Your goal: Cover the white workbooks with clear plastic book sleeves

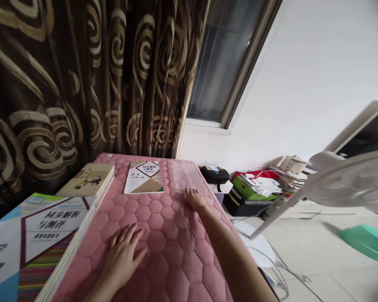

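2 loose hands: your left hand (122,253) lies spread on the pink quilted pad (156,264); your right hand (195,199) rests unclenched on the clear sheet (184,174), just right of 1 booklet (144,178). That sheet looks light, limp and probably slippery; pinch it by 1 edge or corner.

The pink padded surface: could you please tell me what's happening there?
A person's right hand touches the near edge of a clear sheet on the pink padded surface. The left hand rests there, fingers spread, holding nothing. A workbook lies left of the sheet; a larger workbook and a tan book are further left.
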`<act>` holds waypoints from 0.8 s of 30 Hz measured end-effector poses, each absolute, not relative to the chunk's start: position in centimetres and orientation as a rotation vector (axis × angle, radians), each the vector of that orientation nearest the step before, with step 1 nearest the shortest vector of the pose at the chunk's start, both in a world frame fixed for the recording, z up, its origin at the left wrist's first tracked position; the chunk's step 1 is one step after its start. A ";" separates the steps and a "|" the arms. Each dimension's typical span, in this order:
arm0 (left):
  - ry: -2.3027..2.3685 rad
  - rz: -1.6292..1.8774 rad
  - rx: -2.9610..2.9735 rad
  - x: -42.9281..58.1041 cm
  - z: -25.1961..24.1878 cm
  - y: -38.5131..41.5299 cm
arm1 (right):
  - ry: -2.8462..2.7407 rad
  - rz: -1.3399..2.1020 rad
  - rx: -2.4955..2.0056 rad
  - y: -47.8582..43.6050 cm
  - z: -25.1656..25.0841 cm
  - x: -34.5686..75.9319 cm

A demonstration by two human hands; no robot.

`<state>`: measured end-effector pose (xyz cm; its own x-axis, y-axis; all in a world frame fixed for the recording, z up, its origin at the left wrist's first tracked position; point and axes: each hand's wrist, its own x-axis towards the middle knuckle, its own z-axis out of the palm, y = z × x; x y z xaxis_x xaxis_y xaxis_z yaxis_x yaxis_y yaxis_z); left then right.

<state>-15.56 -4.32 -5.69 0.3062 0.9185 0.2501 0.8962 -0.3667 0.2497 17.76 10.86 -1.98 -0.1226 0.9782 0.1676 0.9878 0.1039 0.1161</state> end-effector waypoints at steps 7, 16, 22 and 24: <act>1.749 0.543 2.505 -15.7 -6.3 -4.3 | -2.394 -0.389 -2.056 12.3 -1.8 17.5; 1.721 0.664 2.576 -15.8 -6.4 -4.3 | -2.523 -0.517 -1.806 5.6 -1.0 18.5; 1.650 0.923 2.652 -16.3 -7.9 -3.6 | -2.471 -0.614 -1.161 -6.6 -3.2 15.6; 1.626 1.007 2.644 -16.5 -8.4 -3.3 | -2.460 -0.526 -1.061 -10.2 -3.6 13.5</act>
